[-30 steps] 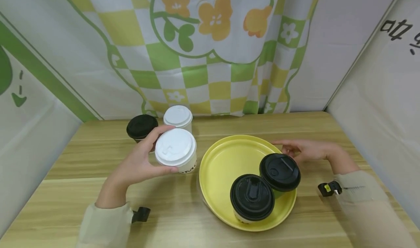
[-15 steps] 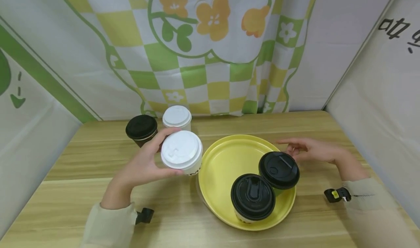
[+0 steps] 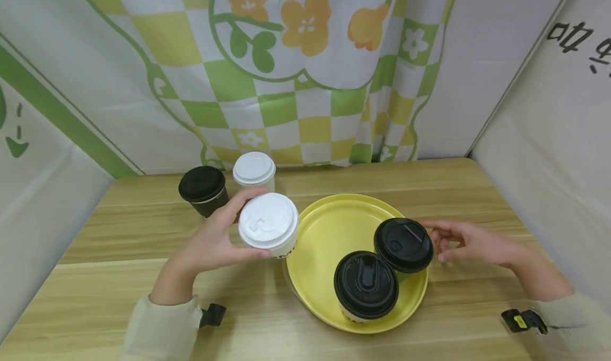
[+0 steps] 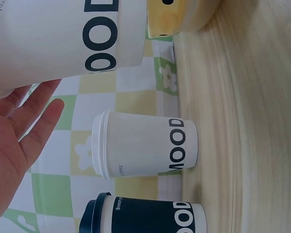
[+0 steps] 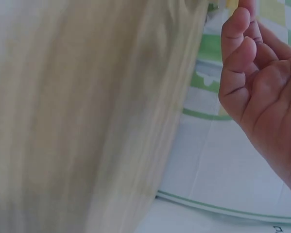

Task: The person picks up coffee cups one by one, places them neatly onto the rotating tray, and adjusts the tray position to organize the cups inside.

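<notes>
**Loading cups onto the yellow tray (image 3: pixel 324 239): one in hand, two in place**

Step in hand, as judged: transfer of the held white cup (image 3: pixel 269 220) to the tray. Pinched between thumb and fingers of the left hand (image 3: pixel 212 247), roughly upright, base clear of the bench (image 3: pixel 86 313) in the left wrist view; in the head view, at the tray's left rim, part of that rim hidden behind.

Right hand (image 3: pixel 470 244): just beside the rear black-lidded cup (image 3: pixel 403 244) at the tray's right side, fingers loosely curled, nothing gripped. Contact with cup or tray: cannot tell.

Next move, as judged: carry rightward over the rim, then lower level onto the bare yellow surface, loosening the grip only with the base flat. Probably worth avoiding a knock against the front black-lidded cup (image 3: pixel 366 285), nearer to that path.

Count:
- Cups: five in all.
- On the tray: two, both black-lidded, close together, lids overlapping in the head view.
- In the hands: one, white-lidded.
- On the bench, beyond the left hand: two, side by side, namely standing white cup (image 3: pixel 254 167) and dark cup (image 3: pixel 202 186).
- Lids: three black, two white.
- Trays: one.
</notes>
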Demonstrator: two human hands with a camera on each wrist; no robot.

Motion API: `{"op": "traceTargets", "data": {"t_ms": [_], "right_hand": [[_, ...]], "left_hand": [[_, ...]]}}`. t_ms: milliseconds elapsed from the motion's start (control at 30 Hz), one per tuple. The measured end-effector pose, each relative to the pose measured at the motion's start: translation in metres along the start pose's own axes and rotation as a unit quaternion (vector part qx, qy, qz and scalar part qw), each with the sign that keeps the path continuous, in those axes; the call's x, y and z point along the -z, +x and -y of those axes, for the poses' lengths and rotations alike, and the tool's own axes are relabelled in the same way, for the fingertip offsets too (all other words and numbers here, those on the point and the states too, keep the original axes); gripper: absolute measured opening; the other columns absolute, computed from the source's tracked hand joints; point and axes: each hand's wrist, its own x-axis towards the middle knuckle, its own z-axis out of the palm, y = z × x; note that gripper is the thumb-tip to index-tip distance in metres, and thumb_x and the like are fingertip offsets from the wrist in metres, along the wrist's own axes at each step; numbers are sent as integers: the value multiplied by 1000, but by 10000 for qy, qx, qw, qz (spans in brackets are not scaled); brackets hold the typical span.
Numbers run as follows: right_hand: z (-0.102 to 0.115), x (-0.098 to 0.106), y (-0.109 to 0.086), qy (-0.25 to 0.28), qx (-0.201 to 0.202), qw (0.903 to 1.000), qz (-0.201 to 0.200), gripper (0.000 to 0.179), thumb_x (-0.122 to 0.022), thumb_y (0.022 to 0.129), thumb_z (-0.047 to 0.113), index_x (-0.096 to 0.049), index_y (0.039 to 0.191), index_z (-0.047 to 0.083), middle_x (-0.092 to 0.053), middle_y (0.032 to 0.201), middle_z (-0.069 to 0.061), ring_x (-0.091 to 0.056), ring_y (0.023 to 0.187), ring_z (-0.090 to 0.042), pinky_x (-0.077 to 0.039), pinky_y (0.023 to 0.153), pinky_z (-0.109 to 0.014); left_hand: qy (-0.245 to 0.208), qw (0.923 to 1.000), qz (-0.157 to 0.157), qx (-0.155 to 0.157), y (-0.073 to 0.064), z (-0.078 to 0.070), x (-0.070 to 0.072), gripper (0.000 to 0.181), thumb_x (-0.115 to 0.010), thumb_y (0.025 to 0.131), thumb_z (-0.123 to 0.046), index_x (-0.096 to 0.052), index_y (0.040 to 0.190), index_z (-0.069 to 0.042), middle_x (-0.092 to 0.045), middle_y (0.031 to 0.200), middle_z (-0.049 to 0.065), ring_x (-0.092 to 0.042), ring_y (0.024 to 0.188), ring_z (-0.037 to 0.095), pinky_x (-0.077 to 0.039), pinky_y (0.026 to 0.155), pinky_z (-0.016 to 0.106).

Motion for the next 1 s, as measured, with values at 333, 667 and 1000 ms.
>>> {"op": "traceTargets", "data": {"t_ms": [333, 667, 1000], "right_hand": [[-1, -11, 1, 93, 216, 9997, 72, 73, -63, 90, -8, -31, 154, 11, -62, 107, 6, -55, 85, -8, -54, 67, -27], [1, -10, 9, 89, 55, 9997, 213, 77, -62, 94, -2, -19, 158, 6, -49, 142, 26, -58, 105, -3, -57, 77, -30], [-6, -5, 16, 134, 29, 9996, 265, 77, -62, 93, -3, -19, 157, 1, -52, 141, 21, -55, 118, -1, -59, 84, -35]], "left_hand": [[33, 10000, 28, -71, 0, 1, -2, 98, -94, 65, -17, -40, 147, -14, -56, 137, 0, -55, 119, 11, -49, 97, 25], [-39, 9999, 131, -103, 4, -3, -7, 99, -94, 65, -21, -40, 147, -14, -56, 138, -1, -55, 121, 13, -48, 99, 27], [-180, 9993, 296, -160, 8, -4, -12, 100, -94, 65, -21, -39, 148, -15, -57, 139, 2, -56, 122, 16, -48, 100, 29]]}}
